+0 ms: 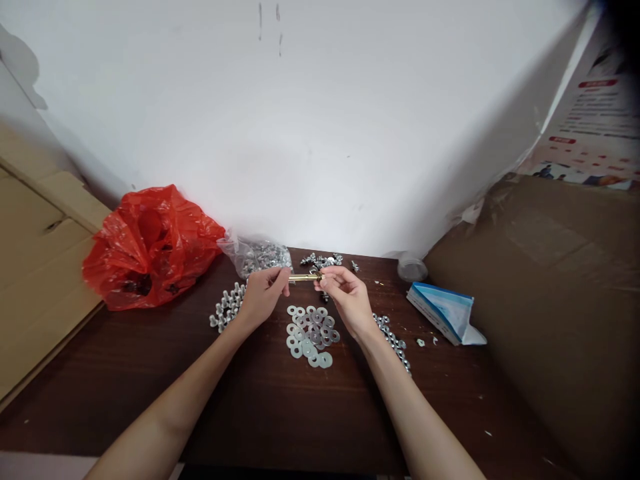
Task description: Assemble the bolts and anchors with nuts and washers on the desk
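My left hand [263, 293] pinches the left end of a short brass-coloured bolt [303, 277] held level above the dark wooden table [270, 413]. My right hand [345, 293] has its fingers closed round the bolt's right end, where a small silver part sits. Directly below both hands lies a pile of flat silver washers [310, 335]. A cluster of upright silver bolts [227, 308] stands just left of my left hand. A row of small nuts [393, 340] runs beside my right wrist.
A crumpled red plastic bag [150, 247] lies at the back left beside cardboard [35, 267]. A clear bag of hardware [257, 255] and loose pieces [323, 260] sit by the white wall. A blue-white box [443, 312] lies right, next to a large cardboard box [550, 300].
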`<control>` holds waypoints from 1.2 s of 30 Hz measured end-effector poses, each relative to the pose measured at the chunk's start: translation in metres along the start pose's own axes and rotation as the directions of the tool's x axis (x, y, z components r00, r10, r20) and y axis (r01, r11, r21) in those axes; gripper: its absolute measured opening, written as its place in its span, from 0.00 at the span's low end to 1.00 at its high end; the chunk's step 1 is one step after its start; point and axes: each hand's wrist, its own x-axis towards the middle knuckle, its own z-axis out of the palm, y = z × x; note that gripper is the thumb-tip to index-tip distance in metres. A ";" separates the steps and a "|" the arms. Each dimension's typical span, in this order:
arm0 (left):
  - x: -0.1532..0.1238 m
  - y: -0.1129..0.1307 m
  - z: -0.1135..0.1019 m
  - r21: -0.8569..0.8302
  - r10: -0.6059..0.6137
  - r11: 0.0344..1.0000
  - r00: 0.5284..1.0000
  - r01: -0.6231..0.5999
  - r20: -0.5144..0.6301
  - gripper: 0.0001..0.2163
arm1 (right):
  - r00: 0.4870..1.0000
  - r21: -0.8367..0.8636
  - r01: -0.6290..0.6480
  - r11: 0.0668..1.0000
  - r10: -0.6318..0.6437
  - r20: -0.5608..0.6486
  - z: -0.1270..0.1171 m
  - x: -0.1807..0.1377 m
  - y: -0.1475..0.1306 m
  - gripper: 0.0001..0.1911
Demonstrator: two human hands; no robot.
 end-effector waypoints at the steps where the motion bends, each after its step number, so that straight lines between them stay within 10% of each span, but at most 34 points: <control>1: 0.000 0.000 0.000 0.002 -0.002 1.000 1.000 0.002 0.000 0.21 | 1.000 0.003 0.000 1.000 0.000 0.000 0.000 0.000 0.000 0.11; 21: -0.001 0.001 -0.001 -0.002 0.020 1.000 1.000 -0.020 0.021 0.21 | 0.999 -0.018 -0.026 0.999 0.026 -0.028 0.000 0.001 -0.001 0.14; 28: -0.003 0.005 0.001 -0.013 0.100 0.995 0.964 -0.100 0.247 0.18 | 0.985 0.274 -0.147 0.950 0.167 -0.051 -0.006 0.004 -0.007 0.12; 36: -0.002 0.003 0.000 -0.064 0.112 0.993 0.976 -0.102 0.186 0.14 | 0.979 0.386 -0.173 0.906 0.200 -0.031 -0.036 0.013 -0.003 0.05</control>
